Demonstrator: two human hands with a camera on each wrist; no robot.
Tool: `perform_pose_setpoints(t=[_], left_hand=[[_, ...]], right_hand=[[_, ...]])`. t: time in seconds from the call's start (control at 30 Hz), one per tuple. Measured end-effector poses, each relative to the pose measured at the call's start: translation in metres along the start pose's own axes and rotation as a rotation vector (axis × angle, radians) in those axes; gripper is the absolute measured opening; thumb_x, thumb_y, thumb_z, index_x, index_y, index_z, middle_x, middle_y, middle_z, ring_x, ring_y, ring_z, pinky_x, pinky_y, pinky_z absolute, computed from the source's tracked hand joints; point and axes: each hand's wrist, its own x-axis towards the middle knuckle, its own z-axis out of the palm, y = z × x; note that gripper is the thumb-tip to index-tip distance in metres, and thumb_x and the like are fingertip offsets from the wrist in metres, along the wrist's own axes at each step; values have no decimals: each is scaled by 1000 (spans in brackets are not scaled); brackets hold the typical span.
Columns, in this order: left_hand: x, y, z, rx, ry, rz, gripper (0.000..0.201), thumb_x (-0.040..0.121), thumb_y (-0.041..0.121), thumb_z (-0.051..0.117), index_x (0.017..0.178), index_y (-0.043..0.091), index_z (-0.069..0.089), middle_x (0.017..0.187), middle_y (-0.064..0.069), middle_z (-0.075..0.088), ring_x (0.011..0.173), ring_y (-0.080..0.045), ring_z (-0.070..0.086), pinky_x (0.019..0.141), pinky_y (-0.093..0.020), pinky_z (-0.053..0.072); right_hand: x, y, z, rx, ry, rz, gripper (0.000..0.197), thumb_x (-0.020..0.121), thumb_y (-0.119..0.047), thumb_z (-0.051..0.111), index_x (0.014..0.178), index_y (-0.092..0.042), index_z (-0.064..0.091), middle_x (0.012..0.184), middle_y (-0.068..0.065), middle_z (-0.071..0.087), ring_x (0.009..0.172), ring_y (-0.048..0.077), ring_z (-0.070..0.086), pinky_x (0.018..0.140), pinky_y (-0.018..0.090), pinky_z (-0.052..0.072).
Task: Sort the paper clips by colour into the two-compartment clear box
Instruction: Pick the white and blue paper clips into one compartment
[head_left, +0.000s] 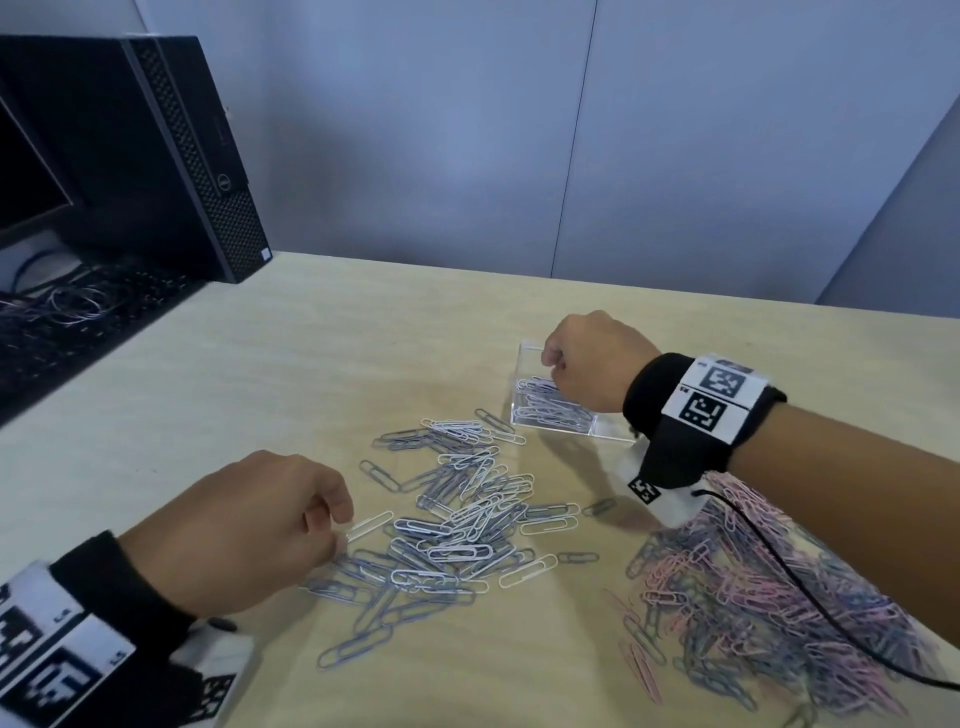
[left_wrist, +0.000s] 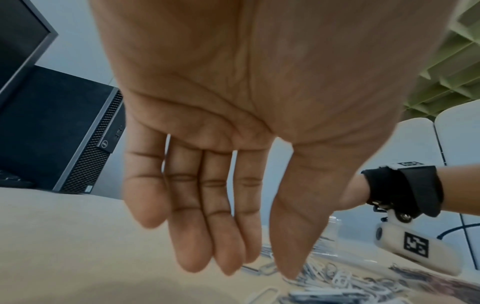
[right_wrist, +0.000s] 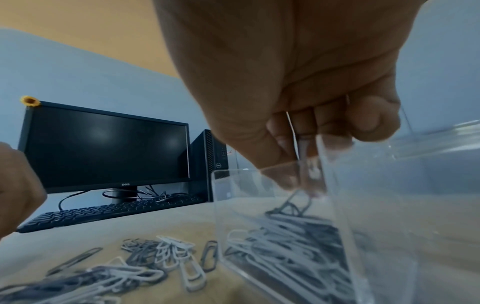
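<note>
Two hands: both over clips
left hand (head_left: 244, 525): pinches white clip (head_left: 370, 525), near box (head_left: 527, 358)
right hand (head_left: 592, 358): fingers curled over box, grip unclear

place: office
evidence: dell monitor (right_wrist: 106, 148), black keyboard (right_wrist: 109, 211) and small desktop computer (head_left: 171, 150) at 10 o'clock on a pale wood desk (head_left: 322, 332); grey partition panels (head_left: 467, 130) at 12 o'clock

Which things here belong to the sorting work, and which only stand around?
Job: clear box; white and blue clips; pink and blue clips; left hand touching a white clip; right hand over the box.

Lying about: monitor; keyboard; computer.
</note>
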Motion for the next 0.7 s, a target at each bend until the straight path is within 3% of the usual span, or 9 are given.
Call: perform_pose_setpoints(t=[0.07, 0.13, 0.23, 0.33, 0.47, 0.6, 0.7], left_hand=[[-7, 2, -1, -22, -41, 5, 8, 74, 42, 64, 79, 36, 67, 74, 29, 67, 73, 7, 61, 70, -20, 51], [-15, 3, 0, -23, -86, 15, 18, 67, 48, 60, 80, 38, 67, 76, 31, 65, 73, 7, 62, 69, -20, 52], [-26, 4, 5, 47, -133, 34, 36, 56, 63, 55, 85, 44, 62, 80, 36, 62, 73, 9, 59, 70, -17, 50], [-33, 10, 14, 133, -119, 45, 48, 51, 72, 55, 90, 45, 57, 80, 30, 63, 74, 9, 58, 71, -13, 48], [-32, 17, 23, 154, -95, 71, 34, 66, 61, 54, 94, 42, 54, 81, 23, 65, 78, 6, 59, 72, -14, 47], [-29, 15, 23, 162, -92, 103, 16, 73, 51, 51, 86, 43, 55, 80, 21, 63, 80, 5, 57, 73, -14, 46], [-28, 13, 24, 136, -88, 124, 20, 74, 49, 52, 90, 39, 54, 83, 21, 61, 80, 5, 55, 71, -13, 44]], right_hand=[[-11, -3, -2, 37, 106, -88, 26, 88, -14, 54, 108, -21, 69, 109, 2, 69, 96, 25, 64, 86, 32, 52], [-30, -11, -4, 103, 144, -210, 21, 87, -17, 56, 98, -24, 73, 99, -5, 73, 87, 16, 63, 82, 29, 51], [-68, -24, 2, 113, -54, -361, 15, 86, -21, 58, 87, -24, 73, 85, -10, 72, 77, 9, 62, 78, 32, 53], [-99, -34, 10, 33, -229, -451, 14, 84, -24, 57, 89, -25, 70, 87, -9, 71, 82, 12, 63, 79, 34, 53], [-120, -39, 18, 1, -326, -516, 16, 85, -24, 58, 98, -25, 67, 100, -6, 68, 94, 16, 61, 83, 34, 51], [-120, -40, 26, -38, -314, -544, 12, 84, -19, 55, 91, -22, 64, 96, -1, 67, 91, 23, 61, 78, 37, 50], [-118, -39, 30, -30, -332, -540, 14, 80, -14, 54, 88, -20, 64, 91, 1, 66, 85, 26, 61, 75, 40, 51]])
